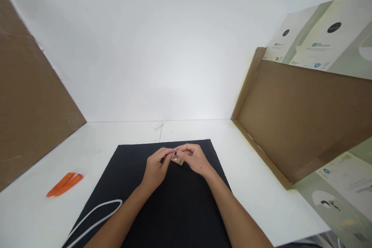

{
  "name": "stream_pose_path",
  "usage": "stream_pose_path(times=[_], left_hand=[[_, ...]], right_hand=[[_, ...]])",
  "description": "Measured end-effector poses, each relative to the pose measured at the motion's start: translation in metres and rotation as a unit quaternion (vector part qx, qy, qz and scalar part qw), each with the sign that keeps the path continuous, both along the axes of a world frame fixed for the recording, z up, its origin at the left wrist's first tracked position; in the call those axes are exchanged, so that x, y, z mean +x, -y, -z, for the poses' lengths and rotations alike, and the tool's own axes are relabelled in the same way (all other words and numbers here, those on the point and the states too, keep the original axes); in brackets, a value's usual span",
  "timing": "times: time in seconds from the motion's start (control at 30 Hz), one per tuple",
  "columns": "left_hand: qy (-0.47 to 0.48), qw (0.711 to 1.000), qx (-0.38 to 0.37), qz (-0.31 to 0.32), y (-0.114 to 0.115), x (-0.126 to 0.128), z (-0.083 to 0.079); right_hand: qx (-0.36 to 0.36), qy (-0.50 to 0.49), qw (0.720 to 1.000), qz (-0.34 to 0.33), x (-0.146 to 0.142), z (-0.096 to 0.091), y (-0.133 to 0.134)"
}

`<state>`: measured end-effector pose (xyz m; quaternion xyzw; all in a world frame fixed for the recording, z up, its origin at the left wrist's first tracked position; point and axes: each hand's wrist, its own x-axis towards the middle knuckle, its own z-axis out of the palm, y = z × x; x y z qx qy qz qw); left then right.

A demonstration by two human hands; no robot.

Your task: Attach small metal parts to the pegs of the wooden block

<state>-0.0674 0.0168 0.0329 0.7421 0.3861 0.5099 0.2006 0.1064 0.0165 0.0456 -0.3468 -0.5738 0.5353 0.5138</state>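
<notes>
Nearest the camera, your forearms [241,217] cross the black mat [180,209]. Near its far edge, your left hand [156,166] and right hand [195,159] pinch a small metallic piece [174,152], beside a tan block [178,161]. A white cable [119,201] loops over its left side; orange pieces [60,185] lie left of it.

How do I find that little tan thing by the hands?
Find the big black mat. Near its far edge, the left hand and right hand come close. The little tan thing shows between and below them, straight-edged and light against the black.
</notes>
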Motion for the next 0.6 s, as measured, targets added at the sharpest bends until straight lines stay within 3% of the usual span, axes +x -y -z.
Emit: stream_pose_path(times=[0.23, 0.47, 0.6], left_hand=[[0.010, 0.999, -0.011, -0.028, -0.0032, -0.0027, 0.0024], [-0.005, 1.000, -0.005, -0.003, -0.0013, 0.0003, 0.0036], [0.004, 1.000, -0.017, -0.010, -0.0016, -0.0003, 0.0048]], right_hand=[[0.045, 0.052, 0.997, -0.040, 0.0034, -0.0020, 0.0022], [-0.021, -0.011, 0.999, 0.024, -0.0030, -0.0034, 0.0003], [-0.017, -0.019, 1.000, 0.006, -0.0018, -0.0039, 0.0005]])
